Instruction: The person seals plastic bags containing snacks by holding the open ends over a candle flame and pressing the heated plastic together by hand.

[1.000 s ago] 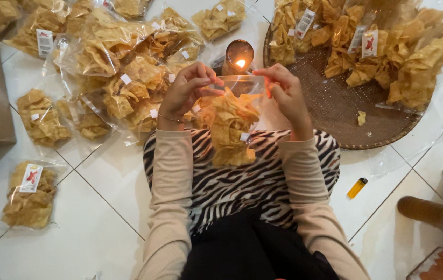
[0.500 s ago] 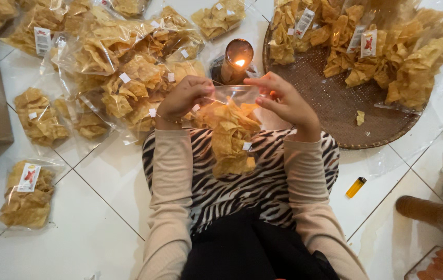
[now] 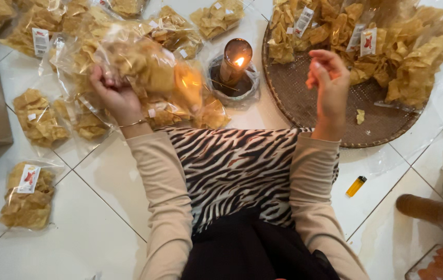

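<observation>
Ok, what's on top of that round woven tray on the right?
On the woven tray lie clear bags of yellow crackers with small labels, plus one loose cracker piece. The tray's far part is covered by them.

Clear chip bags (image 3: pixel 143 67) (red-white labels (image 3: pixel 40 41)) crowd the floor.

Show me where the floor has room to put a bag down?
Bare tiles lie between the lone labelled bag and the left sleeve. More lie around the yellow lighter, below the woven tray. It is crowded near the left hand, among piled bags beside the lit lamp.
</observation>
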